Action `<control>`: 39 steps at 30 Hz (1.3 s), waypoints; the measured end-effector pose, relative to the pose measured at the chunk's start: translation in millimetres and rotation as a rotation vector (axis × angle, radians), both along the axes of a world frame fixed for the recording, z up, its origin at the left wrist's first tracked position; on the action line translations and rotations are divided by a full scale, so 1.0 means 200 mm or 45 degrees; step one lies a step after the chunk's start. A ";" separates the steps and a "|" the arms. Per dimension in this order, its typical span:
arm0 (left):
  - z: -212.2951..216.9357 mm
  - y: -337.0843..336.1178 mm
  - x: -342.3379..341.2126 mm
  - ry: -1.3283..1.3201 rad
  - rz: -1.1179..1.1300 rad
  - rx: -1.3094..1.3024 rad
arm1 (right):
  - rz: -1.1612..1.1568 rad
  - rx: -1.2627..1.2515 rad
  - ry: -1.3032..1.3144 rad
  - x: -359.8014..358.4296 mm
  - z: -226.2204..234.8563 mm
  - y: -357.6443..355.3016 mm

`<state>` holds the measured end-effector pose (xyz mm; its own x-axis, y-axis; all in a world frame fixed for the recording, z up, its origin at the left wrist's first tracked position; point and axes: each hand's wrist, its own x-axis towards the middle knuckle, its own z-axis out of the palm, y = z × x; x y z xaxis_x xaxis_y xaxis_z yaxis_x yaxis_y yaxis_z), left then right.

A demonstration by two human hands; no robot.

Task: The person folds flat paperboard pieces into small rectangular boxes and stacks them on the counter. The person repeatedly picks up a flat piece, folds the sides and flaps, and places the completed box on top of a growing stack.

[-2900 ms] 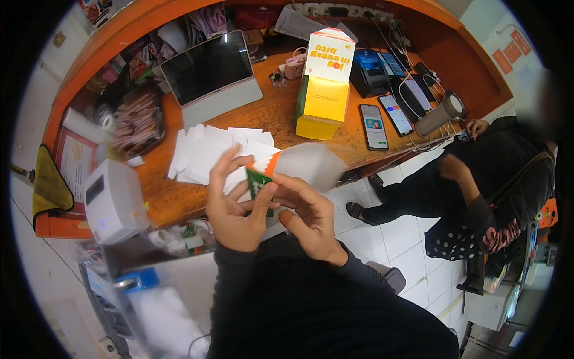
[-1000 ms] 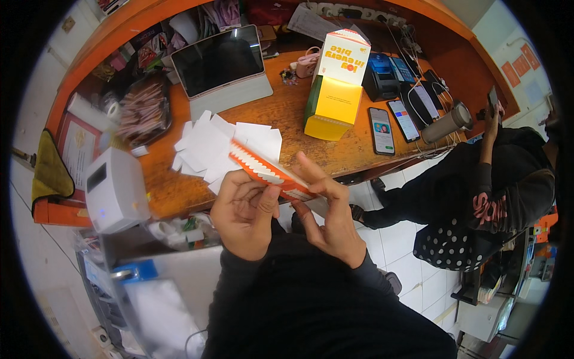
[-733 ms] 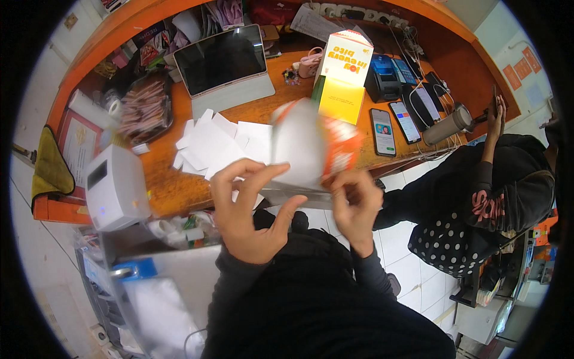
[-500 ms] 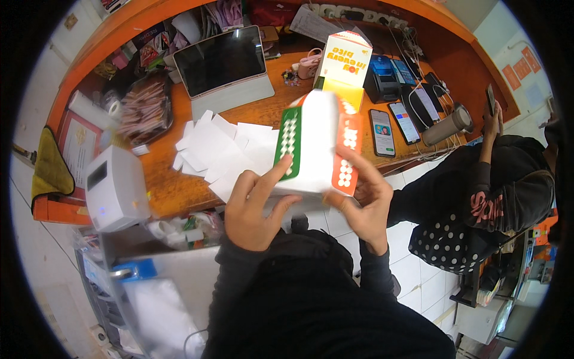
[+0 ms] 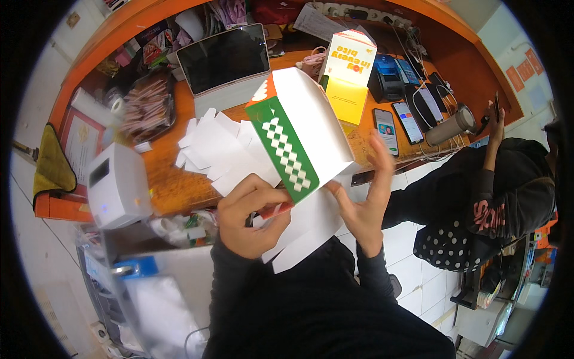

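A partly folded cardboard food box (image 5: pixel 286 152) is held up in front of me, its white inside showing. Its near side is green with white diamond checks, and an orange panel shows at the upper left. My left hand (image 5: pixel 248 218) pinches the box's lower left corner, where a bit of red card shows between the fingers. White flaps (image 5: pixel 308 236) hang below the box, near my lap. At the lower right edge, my right hand (image 5: pixel 368 200) has its fingers spread, with the thumb against or close to the card; contact there is hard to make out.
Behind lie loose white card pieces (image 5: pixel 221 146). A finished-looking white-and-yellow box (image 5: pixel 348 78) stands near a card terminal (image 5: pixel 385 78), phones (image 5: pixel 385 130) and a tumbler (image 5: pixel 449 125). A tablet (image 5: pixel 224 60) leans at the back; a white printer (image 5: pixel 118 185) is left. Another person (image 5: pixel 478 191) stands at right.
The box has been turned and tilted, so its green side faces me and its open white inside shows. White flaps now hang below. My right hand's fingers have come off the orange side and spread.
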<state>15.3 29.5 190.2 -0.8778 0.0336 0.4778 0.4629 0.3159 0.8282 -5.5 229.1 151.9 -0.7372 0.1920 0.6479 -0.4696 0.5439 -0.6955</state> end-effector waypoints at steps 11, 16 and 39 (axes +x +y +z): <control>-0.06 0.13 -0.01 0.241 0.085 -0.340 | 0.797 -0.981 -0.461 0.10 -0.03 -0.20; -0.05 0.16 0.00 -0.175 0.123 0.411 | 0.726 -1.254 -0.355 0.06 -0.03 -0.15; -0.12 0.14 0.00 -0.139 0.128 0.459 | 0.618 -0.585 -0.669 0.06 -0.03 -0.13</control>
<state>15.6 56.8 166.9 -0.9144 -0.2082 0.3471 0.3478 0.0346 0.9369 6.2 202.2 145.6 -0.9891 -0.0634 0.1331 -0.1318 -0.0245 -0.9910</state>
